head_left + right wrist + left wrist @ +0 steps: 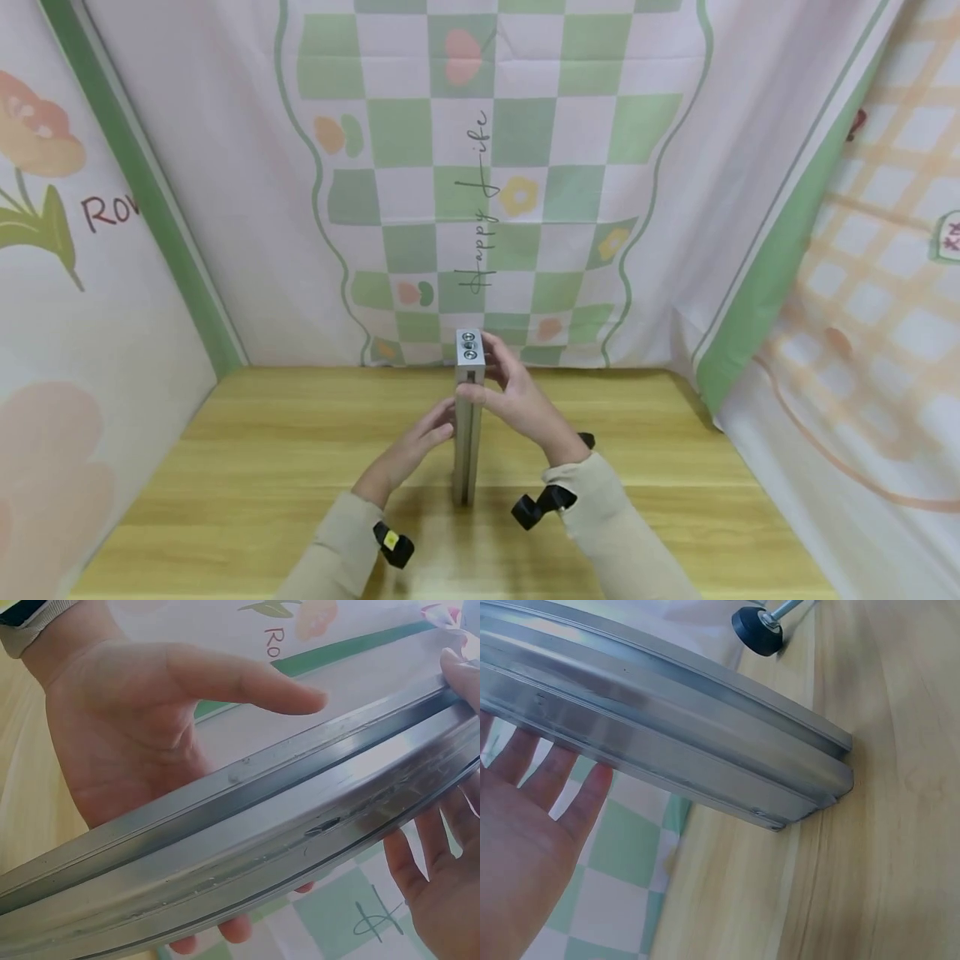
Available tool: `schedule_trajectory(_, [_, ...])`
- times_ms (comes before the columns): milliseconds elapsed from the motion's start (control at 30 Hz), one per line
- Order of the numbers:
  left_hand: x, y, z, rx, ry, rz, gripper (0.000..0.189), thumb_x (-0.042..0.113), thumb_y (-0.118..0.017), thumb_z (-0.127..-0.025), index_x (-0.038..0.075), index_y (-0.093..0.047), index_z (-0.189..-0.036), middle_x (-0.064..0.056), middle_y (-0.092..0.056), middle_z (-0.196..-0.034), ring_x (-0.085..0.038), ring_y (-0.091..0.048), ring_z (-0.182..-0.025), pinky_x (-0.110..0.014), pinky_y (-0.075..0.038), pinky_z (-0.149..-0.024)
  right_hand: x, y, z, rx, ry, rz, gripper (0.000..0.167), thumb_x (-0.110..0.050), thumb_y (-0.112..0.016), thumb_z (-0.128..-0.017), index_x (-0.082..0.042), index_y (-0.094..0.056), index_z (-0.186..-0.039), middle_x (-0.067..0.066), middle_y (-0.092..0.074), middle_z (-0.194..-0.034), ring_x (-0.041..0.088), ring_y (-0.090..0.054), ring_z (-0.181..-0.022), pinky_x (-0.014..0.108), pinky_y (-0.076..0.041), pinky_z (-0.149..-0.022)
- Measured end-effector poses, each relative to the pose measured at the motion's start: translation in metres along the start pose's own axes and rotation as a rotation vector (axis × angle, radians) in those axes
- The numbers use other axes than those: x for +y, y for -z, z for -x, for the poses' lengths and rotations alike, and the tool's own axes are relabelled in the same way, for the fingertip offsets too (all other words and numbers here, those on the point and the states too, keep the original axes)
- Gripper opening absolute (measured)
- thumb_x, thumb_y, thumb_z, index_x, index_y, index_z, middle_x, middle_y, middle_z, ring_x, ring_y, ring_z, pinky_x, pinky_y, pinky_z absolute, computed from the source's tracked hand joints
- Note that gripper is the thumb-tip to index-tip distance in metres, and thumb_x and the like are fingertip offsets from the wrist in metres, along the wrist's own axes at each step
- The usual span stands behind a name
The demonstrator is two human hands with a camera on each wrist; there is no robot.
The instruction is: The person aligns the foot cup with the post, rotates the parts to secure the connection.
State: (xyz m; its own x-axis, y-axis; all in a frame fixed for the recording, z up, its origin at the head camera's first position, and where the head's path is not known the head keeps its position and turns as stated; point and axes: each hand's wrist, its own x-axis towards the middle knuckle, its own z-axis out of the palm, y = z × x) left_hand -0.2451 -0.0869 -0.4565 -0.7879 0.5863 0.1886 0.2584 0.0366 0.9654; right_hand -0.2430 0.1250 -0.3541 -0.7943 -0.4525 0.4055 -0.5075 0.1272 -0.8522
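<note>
An aluminium profile with grooved sides stands upright on the wooden table, its end face with round holes turned up. Near the top, my right hand grips it, thumb on the near side and fingers behind. My left hand is lower, at the left side, fingers fairly straight and tips at the metal. In the right wrist view, the left hand has its thumb held off the profile and its fingertips showing beyond the far edge. The profile's lower end meets the tabletop in the left wrist view.
A black round foot on a metal rod shows beside the profile in the left wrist view. Behind the wooden table hangs a green-and-white checked cloth. Printed cloths flank both sides. Black straps sit on both wrists.
</note>
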Motion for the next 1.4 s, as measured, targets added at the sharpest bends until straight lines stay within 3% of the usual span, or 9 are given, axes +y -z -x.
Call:
schedule_trajectory(233, [-0.002, -0.003, 0.0, 0.025, 0.048, -0.002, 0.062, 0.036, -0.044, -0.107, 0.017, -0.021, -0.161, -0.016, -0.028, -0.161, -0.035, -0.028, -0.146, -0.054, -0.025, -0.116, 0.001, -0.002, 0.0, 0.005, 0.01, 0.0, 0.082, -0.029, -0.076, -0.091, -0.014, -0.029, -0.157, 0.012, -0.049, -0.142, 0.03, -0.051, -0.124, 0.05, -0.04, -0.107])
schedule_trajectory(400, [-0.003, -0.004, 0.001, 0.043, 0.065, 0.003, 0.061, 0.037, -0.045, -0.106, 0.02, -0.023, -0.161, -0.014, -0.029, -0.161, -0.033, -0.028, -0.146, -0.054, -0.026, -0.116, -0.002, -0.005, 0.003, 0.039, -0.027, 0.018, 0.082, -0.027, -0.076, -0.091, -0.016, -0.029, -0.157, 0.01, -0.05, -0.142, 0.03, -0.05, -0.125, 0.054, -0.039, -0.108])
schedule_trajectory(533, [-0.004, -0.004, 0.0, 0.042, 0.046, -0.007, 0.061, 0.037, -0.044, -0.107, 0.018, -0.023, -0.161, -0.016, -0.03, -0.16, -0.035, -0.029, -0.145, -0.055, -0.027, -0.116, -0.007, -0.011, 0.006, 0.118, -0.042, 0.064, 0.082, -0.031, -0.077, -0.091, -0.018, -0.029, -0.157, 0.007, -0.049, -0.139, 0.026, -0.05, -0.123, 0.054, -0.042, -0.104])
schedule_trajectory(700, [-0.005, -0.003, -0.001, 0.039, 0.039, -0.013, 0.061, 0.036, -0.045, -0.107, 0.016, -0.023, -0.16, -0.016, -0.031, -0.16, -0.035, -0.03, -0.145, -0.054, -0.028, -0.115, -0.011, -0.019, 0.007, 0.265, 0.048, 0.192, 0.083, -0.032, -0.081, -0.087, -0.02, -0.034, -0.154, 0.002, -0.045, -0.142, 0.022, -0.046, -0.126, 0.046, -0.042, -0.101])
schedule_trajectory(833, [-0.005, -0.004, -0.001, 0.042, 0.046, 0.0, 0.063, 0.036, -0.046, -0.107, 0.012, -0.023, -0.16, -0.017, -0.031, -0.159, -0.036, -0.03, -0.145, -0.054, -0.028, -0.116, -0.011, -0.022, 0.008, 0.335, 0.089, 0.26, 0.081, -0.031, -0.085, -0.083, -0.018, -0.04, -0.15, 0.0, -0.048, -0.136, 0.025, -0.049, -0.121, 0.044, -0.042, -0.097])
schedule_trajectory(967, [-0.005, -0.004, -0.001, 0.055, 0.076, 0.006, 0.064, 0.038, -0.049, -0.105, 0.011, -0.026, -0.159, -0.015, -0.033, -0.159, -0.035, -0.032, -0.144, -0.054, -0.027, -0.116, -0.011, -0.023, 0.009, 0.346, 0.117, 0.273, 0.076, -0.027, -0.084, -0.084, -0.015, -0.044, -0.147, 0.002, -0.053, -0.129, 0.022, -0.054, -0.112, 0.044, -0.046, -0.093])
schedule_trajectory(1100, [-0.005, -0.005, -0.003, 0.059, 0.105, 0.01, 0.062, 0.04, -0.053, -0.104, 0.018, -0.032, -0.158, -0.01, -0.038, -0.157, -0.031, -0.036, -0.143, -0.053, -0.029, -0.115, -0.01, -0.023, 0.01, 0.346, 0.146, 0.266, 0.071, -0.022, -0.082, -0.086, -0.013, -0.045, -0.146, 0.006, -0.056, -0.128, 0.019, -0.056, -0.105, 0.045, -0.05, -0.09])
schedule_trajectory(1300, [-0.006, -0.005, -0.002, 0.065, 0.108, 0.007, 0.061, 0.042, -0.055, -0.102, 0.023, -0.034, -0.157, -0.008, -0.041, -0.155, -0.03, -0.039, -0.14, -0.053, -0.033, -0.113, -0.035, -0.026, 0.015, 0.332, 0.126, 0.245, 0.065, -0.006, -0.078, -0.088, 0.002, -0.045, -0.143, 0.018, -0.056, -0.125, 0.03, -0.058, -0.102, 0.045, -0.051, -0.088])
schedule_trajectory(1400, [-0.007, -0.006, -0.003, 0.077, 0.096, 0.002, 0.06, 0.041, -0.058, -0.102, 0.025, -0.036, -0.156, -0.009, -0.044, -0.152, -0.031, -0.043, -0.137, -0.053, -0.037, -0.111, -0.031, -0.024, 0.015, 0.325, 0.116, 0.231, 0.062, -0.003, -0.075, -0.088, 0.004, -0.045, -0.142, 0.019, -0.057, -0.126, 0.03, -0.058, -0.101, 0.039, -0.051, -0.087])
